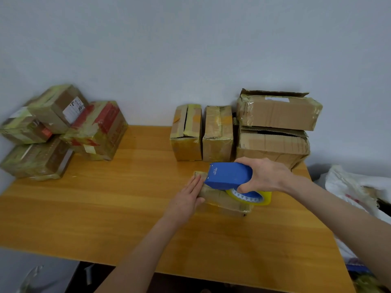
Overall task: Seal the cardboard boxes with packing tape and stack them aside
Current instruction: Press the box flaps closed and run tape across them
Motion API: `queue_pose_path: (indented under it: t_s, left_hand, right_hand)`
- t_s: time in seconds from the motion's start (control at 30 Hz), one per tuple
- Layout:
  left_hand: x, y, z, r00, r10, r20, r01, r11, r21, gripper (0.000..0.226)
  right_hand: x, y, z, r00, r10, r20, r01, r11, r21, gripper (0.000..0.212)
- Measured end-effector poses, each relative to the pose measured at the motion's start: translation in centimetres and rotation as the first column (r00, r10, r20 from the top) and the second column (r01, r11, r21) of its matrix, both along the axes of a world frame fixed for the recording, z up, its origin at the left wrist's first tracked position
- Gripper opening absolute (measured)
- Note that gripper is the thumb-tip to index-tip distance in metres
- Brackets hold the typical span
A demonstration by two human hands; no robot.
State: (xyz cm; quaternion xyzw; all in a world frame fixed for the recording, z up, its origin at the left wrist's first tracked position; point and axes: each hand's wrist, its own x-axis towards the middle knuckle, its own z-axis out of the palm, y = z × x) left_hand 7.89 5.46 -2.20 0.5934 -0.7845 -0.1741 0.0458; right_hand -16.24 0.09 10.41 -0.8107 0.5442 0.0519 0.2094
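A small flat cardboard box lies on the wooden table, right of centre. My left hand presses flat on its left side, fingers straight and thumb along its near edge. My right hand grips a blue tape dispenser with a yellow-edged tape roll, held over the box top. Taped boxes are stacked at the far left. Boxes with loose flaps stand at the back right.
Two larger boxes sit stacked at the back right corner against the grey wall. A white plastic bag lies beyond the table's right edge. The table's near edge runs across the bottom of the view.
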Motion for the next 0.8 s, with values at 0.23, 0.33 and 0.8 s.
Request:
queue_pose_path:
  t_s: [0.23, 0.33, 0.8]
  left_hand:
    - [-0.8, 0.2, 0.5, 0.978, 0.076, -0.192, -0.051, 0.99, 0.132, 0.063]
    - [-0.7, 0.3, 0.7, 0.987, 0.069, -0.144, -0.049, 0.989, 0.141, 0.062]
    - [-3.7, 0.1, 0.3, 0.938, -0.103, 0.331, 0.12, 0.992, -0.03, 0.076]
  right_hand:
    - [-1.9, 0.2, -1.2, 0.994, -0.072, 0.082, 0.071, 0.997, 0.018, 0.067]
    - [-1.9, 0.5, -1.8, 0.981, -0.096, 0.171, 0.098, 0.995, -0.001, 0.065]
    - [-1.7, 1.3, -1.3, 0.998, -0.003, 0.055, 0.006, 0.998, -0.055, 0.074]
